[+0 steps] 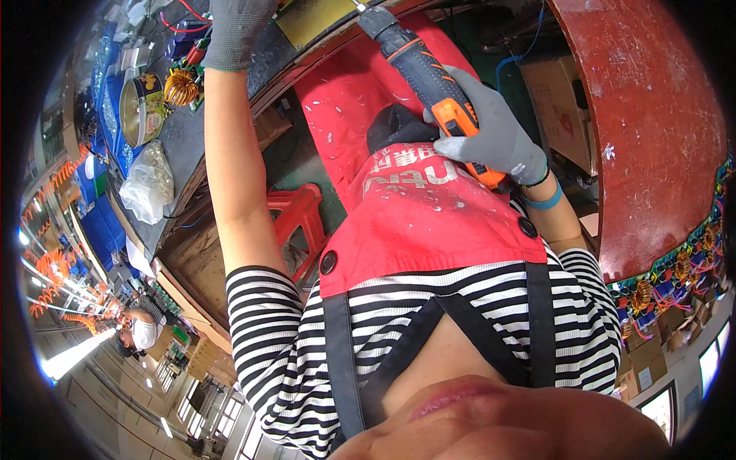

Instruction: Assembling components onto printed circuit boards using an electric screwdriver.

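My right hand (494, 134), in a grey glove, is wrapped around the body of a black-and-orange electric screwdriver (414, 65). The tool slants up and left over my lap, and its bit end reaches the bench edge beside a yellow plate (316, 21). At the top of the view is my left hand (238, 32), also gloved in grey, over the bench; its fingers run out of the picture, so what they touch is hidden. Just left of it on the bench lie a copper-wound coil (181, 88) and red wires (184, 29).
An open tin (132, 113) and a clear plastic bag of small parts (150, 184) sit on the bench (182, 157) at left. Below is a red stool (297, 218). A red tabletop (652, 115) curves along the right, near a cardboard box (553, 107). Another person (144, 331) is far left.
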`<action>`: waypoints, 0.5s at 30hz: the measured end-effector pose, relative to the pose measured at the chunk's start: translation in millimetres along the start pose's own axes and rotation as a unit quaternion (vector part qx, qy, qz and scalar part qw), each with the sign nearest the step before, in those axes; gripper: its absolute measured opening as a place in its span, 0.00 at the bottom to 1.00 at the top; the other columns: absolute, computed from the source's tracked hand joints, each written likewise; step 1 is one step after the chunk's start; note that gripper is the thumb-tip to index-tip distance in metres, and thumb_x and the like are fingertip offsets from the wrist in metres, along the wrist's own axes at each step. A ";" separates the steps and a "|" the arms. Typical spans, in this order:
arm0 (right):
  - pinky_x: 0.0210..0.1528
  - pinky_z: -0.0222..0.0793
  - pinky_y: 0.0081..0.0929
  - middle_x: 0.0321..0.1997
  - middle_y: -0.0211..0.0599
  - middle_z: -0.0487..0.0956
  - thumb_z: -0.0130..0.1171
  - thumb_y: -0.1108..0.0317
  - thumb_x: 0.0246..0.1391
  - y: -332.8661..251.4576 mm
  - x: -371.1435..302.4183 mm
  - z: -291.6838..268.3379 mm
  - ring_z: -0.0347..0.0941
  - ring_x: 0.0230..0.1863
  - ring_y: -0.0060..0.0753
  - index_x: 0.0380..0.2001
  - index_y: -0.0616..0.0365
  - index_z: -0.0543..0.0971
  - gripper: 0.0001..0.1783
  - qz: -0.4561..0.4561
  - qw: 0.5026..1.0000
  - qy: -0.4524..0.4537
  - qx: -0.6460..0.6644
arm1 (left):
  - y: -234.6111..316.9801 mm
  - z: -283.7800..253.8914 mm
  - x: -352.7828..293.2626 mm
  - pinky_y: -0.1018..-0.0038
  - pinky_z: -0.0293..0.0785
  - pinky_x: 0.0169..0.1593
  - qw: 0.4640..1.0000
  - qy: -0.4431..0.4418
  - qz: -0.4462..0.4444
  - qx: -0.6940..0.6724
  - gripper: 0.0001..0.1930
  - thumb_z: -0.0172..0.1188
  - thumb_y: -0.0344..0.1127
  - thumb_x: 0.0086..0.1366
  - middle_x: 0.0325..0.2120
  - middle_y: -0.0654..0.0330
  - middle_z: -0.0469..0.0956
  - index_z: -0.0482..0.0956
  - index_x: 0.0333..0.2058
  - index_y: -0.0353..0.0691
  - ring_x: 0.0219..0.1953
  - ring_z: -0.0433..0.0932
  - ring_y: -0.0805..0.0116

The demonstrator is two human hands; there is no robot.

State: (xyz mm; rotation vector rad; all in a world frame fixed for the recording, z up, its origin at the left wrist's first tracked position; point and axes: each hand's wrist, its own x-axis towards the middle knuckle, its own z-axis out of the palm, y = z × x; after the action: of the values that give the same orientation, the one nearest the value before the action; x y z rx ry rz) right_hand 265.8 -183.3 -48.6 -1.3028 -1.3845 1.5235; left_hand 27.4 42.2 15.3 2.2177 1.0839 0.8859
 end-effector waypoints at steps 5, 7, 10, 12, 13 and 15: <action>0.48 0.73 0.32 0.44 0.47 0.78 0.73 0.62 0.34 -8.4 3.9 -1.6 0.78 0.41 0.38 0.63 0.63 0.63 0.50 0.017 0.998 0.008 -0.058 | -0.6 0.4 -0.6 0.74 0.66 0.57 0.999 0.001 0.010 0.037 0.21 0.61 0.33 0.64 0.48 0.55 0.80 0.76 0.54 0.30 0.52 0.74 0.70; 0.49 0.73 0.32 0.45 0.47 0.78 0.73 0.62 0.34 -10.5 3.6 -2.7 0.78 0.41 0.39 0.63 0.62 0.63 0.51 0.021 0.997 0.014 -0.074 | -3.0 1.1 -1.1 0.74 0.66 0.57 1.000 0.006 0.008 0.027 0.21 0.61 0.33 0.64 0.48 0.54 0.80 0.76 0.54 0.30 0.52 0.74 0.70; 0.49 0.73 0.33 0.46 0.49 0.78 0.73 0.61 0.34 -11.2 4.6 -4.7 0.79 0.43 0.41 0.64 0.61 0.62 0.51 0.028 0.996 0.011 -0.079 | -4.0 1.3 -1.3 0.74 0.66 0.57 1.000 0.012 0.009 0.022 0.20 0.61 0.32 0.64 0.48 0.54 0.80 0.76 0.53 0.30 0.52 0.74 0.70; 0.49 0.74 0.34 0.46 0.52 0.78 0.72 0.60 0.35 -11.4 6.6 -5.9 0.80 0.44 0.45 0.65 0.60 0.61 0.51 0.014 0.993 0.019 -0.116 | -5.0 1.4 -1.1 0.74 0.66 0.57 0.999 0.013 0.011 0.027 0.20 0.61 0.32 0.64 0.48 0.54 0.80 0.76 0.53 0.29 0.52 0.74 0.71; 0.49 0.74 0.34 0.46 0.52 0.78 0.72 0.60 0.35 -13.8 7.1 -6.5 0.80 0.44 0.45 0.65 0.60 0.61 0.51 0.014 0.993 0.018 -0.116 | -6.3 1.5 -0.9 0.74 0.66 0.57 1.000 0.012 0.013 0.021 0.20 0.61 0.31 0.64 0.48 0.55 0.80 0.76 0.53 0.29 0.52 0.74 0.71; 0.49 0.74 0.36 0.45 0.55 0.78 0.72 0.59 0.36 -19.3 7.3 -7.2 0.79 0.44 0.50 0.65 0.59 0.60 0.52 0.040 0.990 0.011 -0.132 | -6.1 1.8 -0.6 0.74 0.66 0.57 1.000 0.012 0.015 0.014 0.20 0.61 0.31 0.64 0.48 0.55 0.80 0.76 0.53 0.29 0.52 0.74 0.71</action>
State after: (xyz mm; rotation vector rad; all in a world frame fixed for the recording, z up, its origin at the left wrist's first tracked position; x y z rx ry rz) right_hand 268.4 -170.7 -30.9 -1.5473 -1.5758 1.4074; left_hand 25.5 44.8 9.8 2.2583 1.0820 0.9172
